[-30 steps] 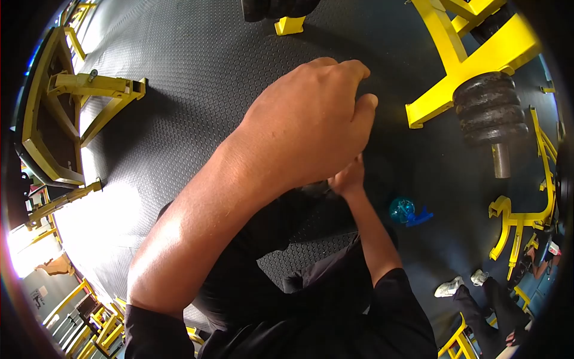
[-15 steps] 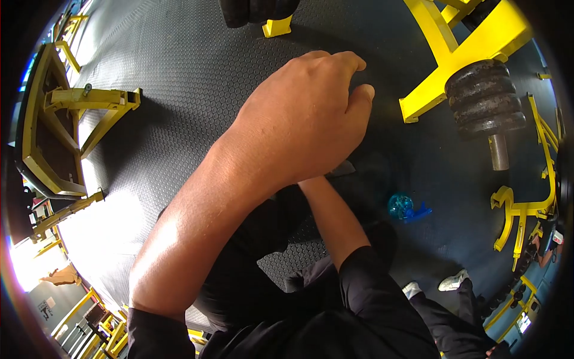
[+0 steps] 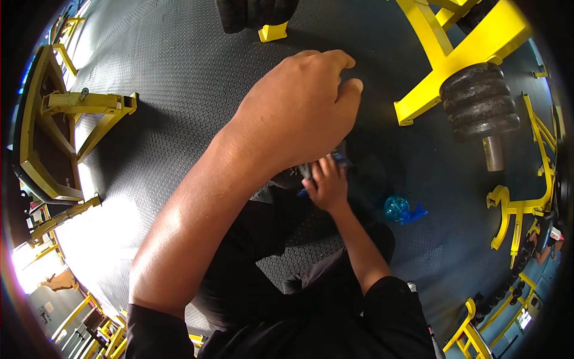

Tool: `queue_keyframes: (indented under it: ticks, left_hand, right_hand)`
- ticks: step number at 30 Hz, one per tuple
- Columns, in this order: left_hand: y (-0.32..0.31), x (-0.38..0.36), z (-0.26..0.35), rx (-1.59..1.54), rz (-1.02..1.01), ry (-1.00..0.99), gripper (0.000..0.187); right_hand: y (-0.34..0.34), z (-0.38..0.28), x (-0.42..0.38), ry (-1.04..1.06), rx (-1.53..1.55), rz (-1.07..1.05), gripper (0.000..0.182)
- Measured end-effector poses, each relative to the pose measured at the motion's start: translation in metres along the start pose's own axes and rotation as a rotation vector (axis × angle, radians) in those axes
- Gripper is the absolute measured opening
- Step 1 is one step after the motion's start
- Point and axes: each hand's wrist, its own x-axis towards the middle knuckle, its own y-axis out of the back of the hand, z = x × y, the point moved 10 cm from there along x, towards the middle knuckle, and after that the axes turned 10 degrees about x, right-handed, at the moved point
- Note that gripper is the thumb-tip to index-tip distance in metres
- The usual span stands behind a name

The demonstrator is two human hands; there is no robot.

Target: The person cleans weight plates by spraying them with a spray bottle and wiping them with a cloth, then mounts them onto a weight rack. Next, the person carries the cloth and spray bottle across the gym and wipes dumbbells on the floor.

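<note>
My left hand (image 3: 305, 102) is raised close to the camera, back of the hand up. Its fingers curl away from me, with the thumb alongside; whatever the palm may hold is hidden. Below and beyond that wrist, my right hand (image 3: 327, 184) reaches down with its fingers spread over a dark grey item with blue edges (image 3: 339, 159). Most of that item is covered by my left hand and forearm, so its kind cannot be made out. To the right of my right hand, a translucent teal bottle (image 3: 396, 207) with a blue part lies on the floor.
A yellow rack (image 3: 436, 75) with stacked black weight plates (image 3: 481, 99) stands at the right. A yellow-framed bench (image 3: 89, 105) is at the left. More dark weights (image 3: 257, 13) sit at the top edge. The floor is textured black rubber matting (image 3: 173, 66).
My right hand has come into view from behind my left forearm, onto the dark grey item. The left hand has shifted slightly leftward. A bystander's shoes and legs at lower right are now mostly hidden.
</note>
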Motion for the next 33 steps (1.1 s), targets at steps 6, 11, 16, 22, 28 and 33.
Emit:
queue_keyframes:
  ticks: [6, 11, 16, 22, 28, 33]
  left_hand:
    - [-0.002, 0.0, -0.001, -0.031, -0.049, 0.009, 0.044]
    - [0.006, -0.001, 0.001, -0.066, 0.07, -0.019, 0.039]
    - [0.007, -0.002, 0.003, -0.068, 0.054, 0.017, 0.038]
    - [0.004, 0.001, 0.004, -0.085, 0.062, -0.009, 0.038]
    - [0.005, 0.001, -0.004, -0.07, 0.05, 0.016, 0.039]
    - [0.002, 0.001, 0.001, -0.088, 0.052, -0.032, 0.036]
  right_hand:
    - [0.033, 0.022, 0.078, -0.044, -0.146, 0.284, 0.06]
    - [0.028, -0.017, 0.139, -0.023, -0.122, 0.392, 0.06]
    - [-0.044, -0.089, 0.1, 0.186, 0.014, 0.264, 0.06]
    - [-0.071, -0.107, 0.064, 0.361, 0.17, 0.089, 0.06]
    - [-0.053, -0.103, 0.019, 0.455, 0.132, -0.172, 0.053]
    - [-0.125, -0.122, 0.047, 1.083, -0.658, -0.236, 0.047]
